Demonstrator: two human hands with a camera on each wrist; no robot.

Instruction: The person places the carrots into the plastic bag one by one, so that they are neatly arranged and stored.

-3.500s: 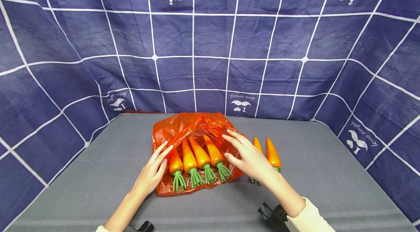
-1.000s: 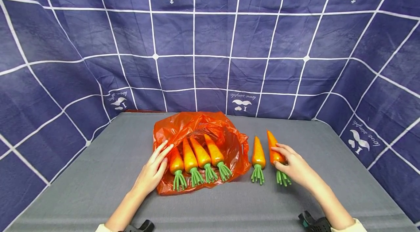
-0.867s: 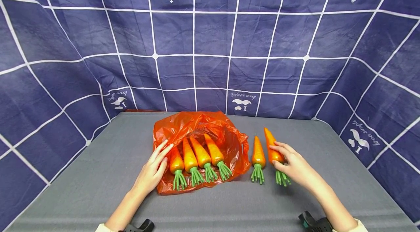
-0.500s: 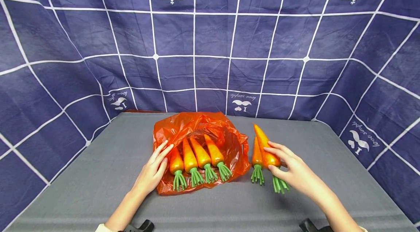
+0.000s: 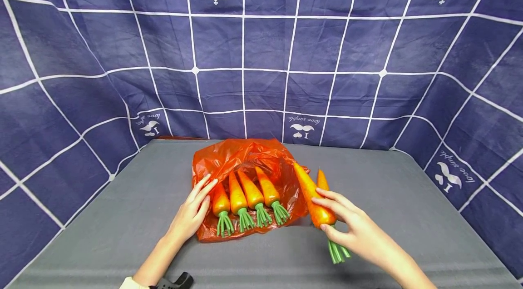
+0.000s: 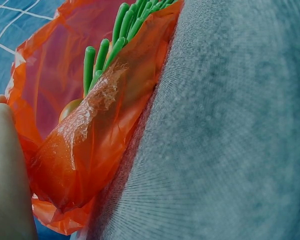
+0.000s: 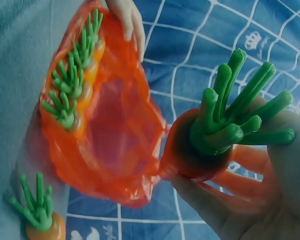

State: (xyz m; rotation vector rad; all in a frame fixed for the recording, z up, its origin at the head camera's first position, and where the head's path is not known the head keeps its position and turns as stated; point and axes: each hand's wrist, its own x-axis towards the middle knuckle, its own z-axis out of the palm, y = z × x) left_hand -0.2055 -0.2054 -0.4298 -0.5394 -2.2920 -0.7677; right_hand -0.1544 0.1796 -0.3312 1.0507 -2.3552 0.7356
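Note:
My right hand [image 5: 353,225] pinches an orange carrot with green stems [image 5: 312,198] between thumb and fingers, its tip pointing at the right side of a red plastic bag [image 5: 229,152]. In the right wrist view the held carrot's stems [image 7: 225,125] face the camera. Several carrots [image 5: 253,193] lie side by side in the bag's mouth, stems toward me. My left hand [image 5: 192,214] rests at the bag's left edge, fingers straight on the plastic. In the left wrist view the bag's side [image 6: 90,145] covers most of the carrots, leaving green stems [image 6: 110,55] showing.
Another carrot [image 5: 323,180] lies on the grey table [image 5: 400,198], right of the bag and partly behind the held one. A blue cloth with white lines [image 5: 269,43] hangs behind and at both sides of the table.
My right hand has left the bag's right side, taken the outer carrot, lifted it and brought it left past the other loose carrot to the bag. My left hand has stayed in place.

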